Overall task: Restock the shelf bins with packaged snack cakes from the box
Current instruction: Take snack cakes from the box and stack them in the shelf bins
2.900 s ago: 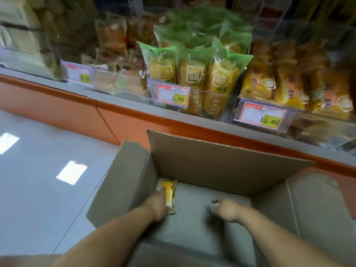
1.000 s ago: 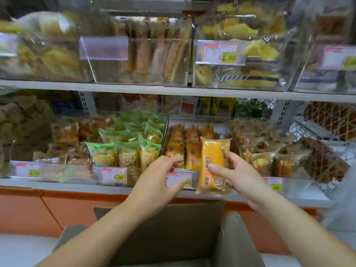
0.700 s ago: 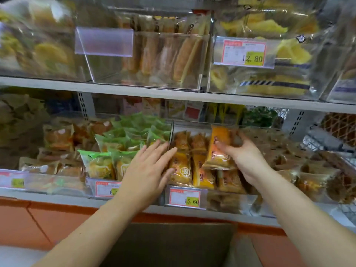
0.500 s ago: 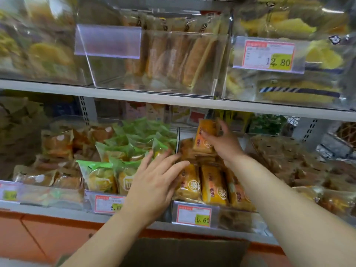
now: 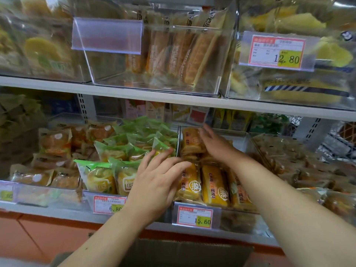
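Up on the lower shelf [image 5: 57,213], had both hands at the clear bin [image 5: 237,221]. Rested the right hand [image 5: 213,145], fingers straight, on the snack cake [image 5: 191,140] standing at the bin's back left corner; spread the left hand [image 5: 156,182] across the front-row packs [image 5: 214,185].

left hand [image 5: 156,182] splayed over front packs [image 5: 213,186] | right hand [image 5: 214,146] flat against rear orange snack cake [image 5: 191,140]
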Tool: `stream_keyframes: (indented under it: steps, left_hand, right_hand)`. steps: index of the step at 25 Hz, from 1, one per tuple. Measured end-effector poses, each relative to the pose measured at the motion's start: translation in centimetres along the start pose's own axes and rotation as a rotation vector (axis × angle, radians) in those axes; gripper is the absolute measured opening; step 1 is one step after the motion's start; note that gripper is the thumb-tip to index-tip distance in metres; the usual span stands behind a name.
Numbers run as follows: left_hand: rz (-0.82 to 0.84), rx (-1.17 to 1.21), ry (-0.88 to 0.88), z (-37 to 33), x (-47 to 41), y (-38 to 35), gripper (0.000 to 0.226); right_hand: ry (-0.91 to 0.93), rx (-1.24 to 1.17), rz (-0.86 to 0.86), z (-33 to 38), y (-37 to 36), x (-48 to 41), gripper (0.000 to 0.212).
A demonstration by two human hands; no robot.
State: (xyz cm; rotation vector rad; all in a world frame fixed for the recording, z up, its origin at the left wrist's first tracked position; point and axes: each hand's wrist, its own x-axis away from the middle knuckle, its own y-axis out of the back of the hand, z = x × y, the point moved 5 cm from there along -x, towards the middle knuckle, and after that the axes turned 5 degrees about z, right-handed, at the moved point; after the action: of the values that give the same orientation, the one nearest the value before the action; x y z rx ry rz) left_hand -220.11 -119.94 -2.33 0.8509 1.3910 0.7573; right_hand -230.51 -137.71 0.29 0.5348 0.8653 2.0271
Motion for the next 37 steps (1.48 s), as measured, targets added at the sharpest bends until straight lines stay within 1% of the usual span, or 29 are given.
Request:
stream_keyframes:
  steps: [1,3,6,8,10,11,12,13,16,20,23,24,26,28,29,31,33,35,37]
  left_hand:
    - [0.009,0.000,0.017,-0.1,0.0,0.3,0.038]
    - [0.001,-0.003,0.050,-0.9,-0.2,1.3,0.039]
    - [-0.022,-0.025,-0.010,-4.0,-1.5,2.2,0.042]
    - [0.128,0.098,0.005,-6.1,-3.8,1.2,0.054]
    - [0.366,0.140,0.132,-7.1,-6.7,-0.8,0.071]
    - [0.455,0.121,0.196,-6.9,-8.0,-1.8,0.075]
    - [0.509,0.101,0.252,-6.4,-9.1,-2.7,0.075]
    - [0.541,0.085,0.303,-5.5,-9.9,-3.8,0.073]
    - [0.598,0.057,0.352,-3.4,-10.6,-6.8,0.067]
    - [0.578,0.039,0.339,-3.0,-10.5,-8.2,0.059]
    - [0.495,0.125,0.351,-3.1,-10.4,-7.6,0.058]
    - [0.459,0.163,0.351,-3.2,-10.3,-7.2,0.058]
    - [0.379,0.165,0.315,-3.3,-10.1,-6.3,0.057]
    - [0.369,0.160,0.278,-3.2,-10.1,-6.2,0.061]
    - [0.400,0.155,0.277,-3.1,-10.0,-6.6,0.063]
    - [0.473,0.125,0.295,-2.8,-9.7,-7.4,0.067]
    - [0.506,0.088,0.294,-2.6,-9.6,-8.2,0.070]
    - [0.457,0.135,0.271,-2.9,-9.6,-8.1,0.068]
    - [0.370,0.241,0.263,-3.5,-9.1,-6.6,0.064]
  right_hand:
    - [0.021,0.036,-0.024,-0.4,0.7,1.2,0.051]
    - [0.006,0.186,-0.043,-1.8,1.8,3.6,0.049]
    - [-0.017,0.412,-0.053,-4.0,2.6,5.8,0.048]
    - [-0.001,0.492,-0.049,-4.6,2.5,5.3,0.049]
    - [0.078,0.514,-0.022,-4.9,1.6,4.4,0.051]
    - [0.130,0.513,-0.016,-5.3,0.8,3.8,0.051]
    - [0.147,0.519,0.003,-5.6,0.1,3.5,0.052]
    - [0.126,0.533,0.021,-6.2,-0.5,3.1,0.053]
    - [-0.043,0.563,0.090,-7.6,-0.7,2.2,0.055]
    - [-0.114,0.571,0.107,-8.7,-0.5,1.5,0.060]
    - [-0.120,0.634,0.079,-8.2,-0.2,2.2,0.061]
    - [-0.091,0.647,0.054,-7.3,-0.1,2.3,0.060]
    - [0.029,0.634,0.000,-5.2,-0.4,1.8,0.057]
    - [0.112,0.641,-0.008,-4.1,-1.1,1.5,0.054]
    - [0.096,0.652,0.004,-4.5,-1.3,1.5,0.054]
    - [-0.018,0.662,0.047,-6.1,-1.1,1.5,0.053]
    - [-0.096,0.650,0.099,-6.9,-0.3,1.6,0.053]
    - [-0.086,0.594,0.129,-6.4,0.1,2.1,0.054]
    - [-0.054,0.513,0.109,-5.5,0.6,3.4,0.057]
